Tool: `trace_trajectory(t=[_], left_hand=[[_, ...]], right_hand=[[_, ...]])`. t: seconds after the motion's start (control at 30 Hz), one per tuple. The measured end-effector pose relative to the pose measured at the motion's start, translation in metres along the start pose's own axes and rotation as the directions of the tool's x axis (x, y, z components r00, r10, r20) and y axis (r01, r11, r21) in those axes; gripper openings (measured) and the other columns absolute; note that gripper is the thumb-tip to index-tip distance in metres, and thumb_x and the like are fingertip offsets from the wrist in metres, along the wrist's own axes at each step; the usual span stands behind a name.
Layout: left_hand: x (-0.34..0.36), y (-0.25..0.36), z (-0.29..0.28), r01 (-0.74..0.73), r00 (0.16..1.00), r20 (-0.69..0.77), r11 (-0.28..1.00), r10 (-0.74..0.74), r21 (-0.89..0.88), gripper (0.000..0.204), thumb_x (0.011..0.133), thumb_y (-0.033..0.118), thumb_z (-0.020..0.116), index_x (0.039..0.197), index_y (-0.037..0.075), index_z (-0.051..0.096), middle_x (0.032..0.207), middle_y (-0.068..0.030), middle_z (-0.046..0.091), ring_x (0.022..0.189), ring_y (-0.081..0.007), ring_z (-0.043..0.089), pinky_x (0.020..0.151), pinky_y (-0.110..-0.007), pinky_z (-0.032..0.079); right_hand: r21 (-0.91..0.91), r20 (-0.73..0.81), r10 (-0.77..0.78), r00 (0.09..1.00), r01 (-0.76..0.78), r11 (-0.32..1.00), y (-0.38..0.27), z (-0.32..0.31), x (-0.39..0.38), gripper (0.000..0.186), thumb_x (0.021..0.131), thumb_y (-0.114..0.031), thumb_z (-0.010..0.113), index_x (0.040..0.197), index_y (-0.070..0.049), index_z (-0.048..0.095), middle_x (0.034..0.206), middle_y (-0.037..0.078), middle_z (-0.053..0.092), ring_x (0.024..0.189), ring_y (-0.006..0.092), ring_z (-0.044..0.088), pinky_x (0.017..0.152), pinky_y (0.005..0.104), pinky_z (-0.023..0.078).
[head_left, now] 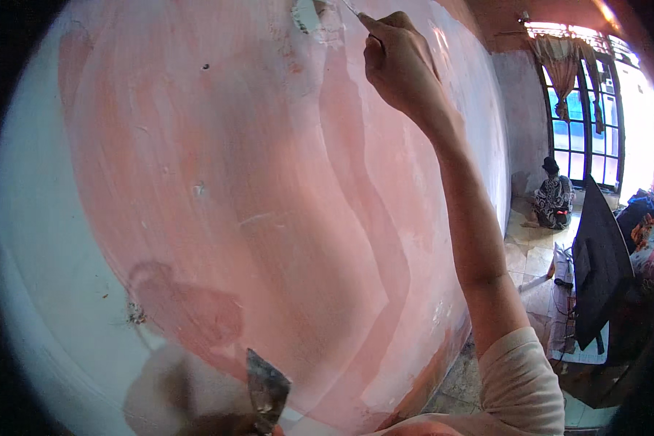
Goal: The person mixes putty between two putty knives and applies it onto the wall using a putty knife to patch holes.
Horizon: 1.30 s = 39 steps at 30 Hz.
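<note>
My right arm reaches up along the pink-painted wall point(283, 182). At its end, my right hand point(403, 62) is closed around a thin metal scraper point(350, 7), seen nearly edge-on, whose tip runs to the upper edge of the view. Beside that tip is a whitish patch point(309, 16) with rough edges on the wall. A second scraper, with a flat grey, smeared blade point(268, 385), points up from the lower edge. What grips it is cut off below, and my left hand does not show. Shadows of an arm and a hand fall on the wall.
Pale unpainted wall point(36, 254) borders the pink at left. At right, a person point(554, 196) sits on the tiled floor near a curtained window point(585, 123). Closer stands a dark flat panel point(602, 261), with piled cloth point(643, 232) behind it.
</note>
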<state>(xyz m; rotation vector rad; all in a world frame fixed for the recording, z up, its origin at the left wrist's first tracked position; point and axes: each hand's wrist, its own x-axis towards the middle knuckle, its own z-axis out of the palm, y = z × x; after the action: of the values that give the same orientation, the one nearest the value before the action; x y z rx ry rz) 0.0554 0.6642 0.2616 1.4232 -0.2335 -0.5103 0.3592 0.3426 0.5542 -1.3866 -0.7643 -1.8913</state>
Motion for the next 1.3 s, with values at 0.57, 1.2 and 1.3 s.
trace_trajectory(t=[0.57,1.2,1.3], left_hand=[[-0.013,-0.005,-0.008,0.078,0.997,-0.007,0.997,-0.078,0.027,0.021,0.09,0.011,0.05,0.105,-0.003,0.054,0.095,-0.0167,0.06,0.067,-0.019,0.054,0.058,-0.032,0.046],[-0.008,-0.004,0.001,0.071,0.997,0.02,0.993,-0.073,0.091,0.023,0.09,0.013,0.052,0.107,-0.003,0.053,0.096,-0.0163,0.06,0.069,-0.0193,0.054,0.06,-0.032,0.046],[-0.011,-0.008,0.002,0.07,0.998,-0.001,0.994,-0.07,0.082,0.023,0.09,0.013,0.052,0.107,-0.002,0.053,0.096,-0.0162,0.06,0.069,-0.0194,0.054,0.06,-0.032,0.046]], right_hand=[[0.024,0.153,0.185,0.971,-0.191,0.981,-0.05,0.032,-0.011,0.031,0.081,-0.002,0.054,0.111,0.0,0.059,0.097,0.022,0.057,0.089,0.0364,0.058,0.078,0.0418,0.048],[0.086,0.063,-0.022,0.998,0.016,0.996,-0.027,-0.009,0.001,0.036,0.084,-0.003,0.054,0.119,-0.003,0.061,0.091,0.015,0.058,0.068,0.023,0.058,0.067,0.0338,0.048],[0.167,0.074,0.029,0.997,-0.041,0.985,-0.032,0.004,0.004,0.035,0.077,-0.002,0.056,0.112,-0.004,0.063,0.092,0.022,0.057,0.076,0.0358,0.059,0.07,0.0401,0.049]])
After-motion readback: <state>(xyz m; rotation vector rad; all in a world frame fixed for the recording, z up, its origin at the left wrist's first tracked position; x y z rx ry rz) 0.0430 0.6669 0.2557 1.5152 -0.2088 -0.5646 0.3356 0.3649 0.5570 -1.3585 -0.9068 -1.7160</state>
